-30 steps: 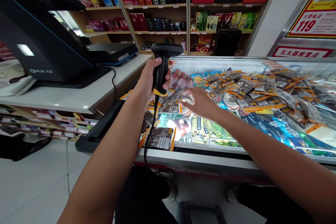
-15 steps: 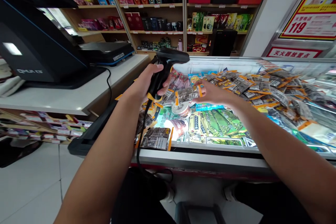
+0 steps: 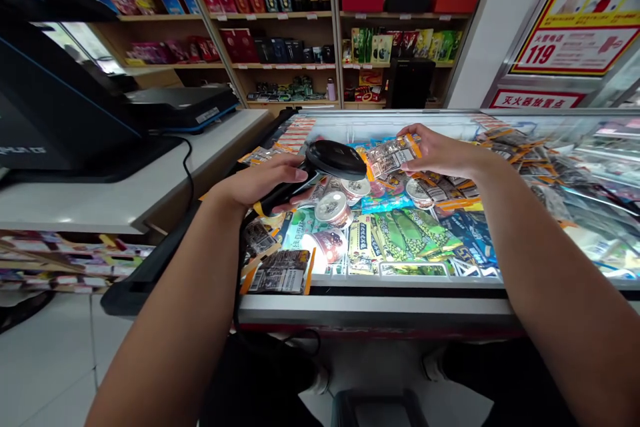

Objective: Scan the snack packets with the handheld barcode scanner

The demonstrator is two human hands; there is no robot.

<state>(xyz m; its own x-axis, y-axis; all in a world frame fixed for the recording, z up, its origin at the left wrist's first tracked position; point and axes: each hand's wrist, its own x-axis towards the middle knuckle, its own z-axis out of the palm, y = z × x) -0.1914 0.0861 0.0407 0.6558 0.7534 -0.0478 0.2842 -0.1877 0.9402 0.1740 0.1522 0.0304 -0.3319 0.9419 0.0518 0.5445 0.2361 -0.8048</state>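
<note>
My left hand (image 3: 270, 185) is wrapped round the handle of a black barcode scanner (image 3: 336, 159), whose head points right. Between the fingers and thumb of my right hand (image 3: 436, 152) is an orange-edged snack packet (image 3: 393, 157), its printed side and white label facing me. The scanner's head is close to the packet's left edge. Under both hands is a glass-topped freezer with round tubs (image 3: 333, 208) and green popsicle packs (image 3: 413, 232). Another orange-edged packet (image 3: 281, 272) lies at the freezer's front left corner.
A white counter (image 3: 100, 197) with a black checkout terminal (image 3: 65, 107) and a scale (image 3: 183, 105) stands left. More orange-edged packets (image 3: 520, 147) are heaped at right. Stocked shelves (image 3: 280, 67) line the back. The scanner's cable hangs by my left wrist. A dark bin (image 3: 380, 407) stands on the floor.
My right hand has moved right with the packet and turned its label side toward me. My left hand has lowered and tilted the scanner, its head now beside the packet.
</note>
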